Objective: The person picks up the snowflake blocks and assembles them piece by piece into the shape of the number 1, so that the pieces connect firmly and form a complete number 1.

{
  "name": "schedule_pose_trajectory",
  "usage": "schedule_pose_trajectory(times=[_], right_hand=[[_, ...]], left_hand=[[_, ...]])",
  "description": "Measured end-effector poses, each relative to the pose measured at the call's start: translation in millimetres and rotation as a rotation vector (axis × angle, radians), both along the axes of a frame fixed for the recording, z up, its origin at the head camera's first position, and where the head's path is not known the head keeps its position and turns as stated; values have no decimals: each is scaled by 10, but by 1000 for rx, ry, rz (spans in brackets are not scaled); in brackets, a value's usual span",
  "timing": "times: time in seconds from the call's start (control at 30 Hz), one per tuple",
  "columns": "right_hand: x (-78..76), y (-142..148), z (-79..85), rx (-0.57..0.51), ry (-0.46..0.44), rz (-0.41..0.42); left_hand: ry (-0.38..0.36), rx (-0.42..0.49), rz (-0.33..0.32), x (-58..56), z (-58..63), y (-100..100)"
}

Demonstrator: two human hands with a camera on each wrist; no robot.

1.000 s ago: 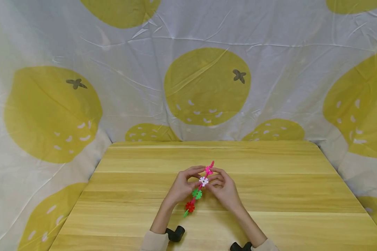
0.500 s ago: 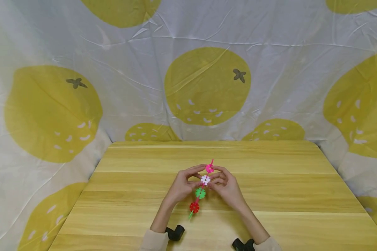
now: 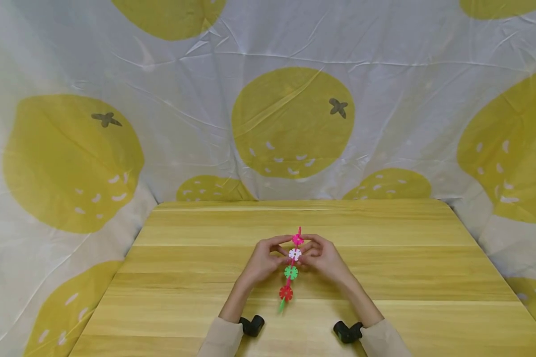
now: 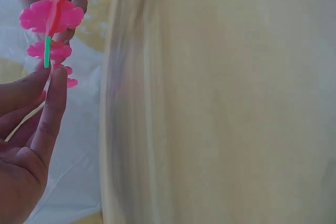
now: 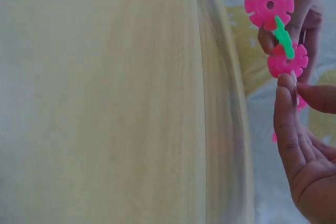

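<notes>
Both hands hold one chain of notched snowflake building discs, between them above the table. In the head view it runs from a pink disc [image 3: 298,239] through a white disc [image 3: 295,254], a green disc [image 3: 291,272] and a red disc [image 3: 286,293], with edge-on discs linking them. My left hand [image 3: 262,260] pinches the chain by the white disc, its index fingertip at the pink one. From the other side my right hand [image 3: 328,260] pinches the same stretch. In the right wrist view, thumb and index fingertips [image 5: 286,81] meet below a pink disc [image 5: 287,61]; the fingers partly cover the piece there.
A wooden table [image 3: 406,267] lies under the hands. Behind it hangs a pale cloth [image 3: 393,109] printed with yellow fruit. Black wrist devices sit at the left cuff [image 3: 252,326] and the right cuff [image 3: 347,331].
The chain's near end has swung to the right, so the chain now stands almost straight up in the head view. Both hands keep their pinch, and the right forearm has shifted slightly outward and up.
</notes>
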State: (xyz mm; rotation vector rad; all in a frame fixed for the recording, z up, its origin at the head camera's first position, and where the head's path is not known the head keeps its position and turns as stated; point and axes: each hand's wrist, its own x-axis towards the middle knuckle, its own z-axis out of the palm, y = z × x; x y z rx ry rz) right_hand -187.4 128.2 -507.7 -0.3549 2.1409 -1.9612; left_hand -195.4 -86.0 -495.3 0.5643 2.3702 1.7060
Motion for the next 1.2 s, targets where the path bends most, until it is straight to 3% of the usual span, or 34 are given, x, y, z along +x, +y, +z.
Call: schedule_pose_trajectory(times=[0.2,0.4,0.67,1.2], right_hand=[[-101,14,-10,79,2,-3],[-164,54,-1,133,-32,29],[-205,84,19,166,-55,87],[-267,65,-11,288,16,134]], left_hand=[[-68,-24,-33,-52,-22,5],[-135,-55,-127,-94,1,-15],[-115,-159,-215,-120,22,-34],[-34,-298,-165,-101,29,6]])
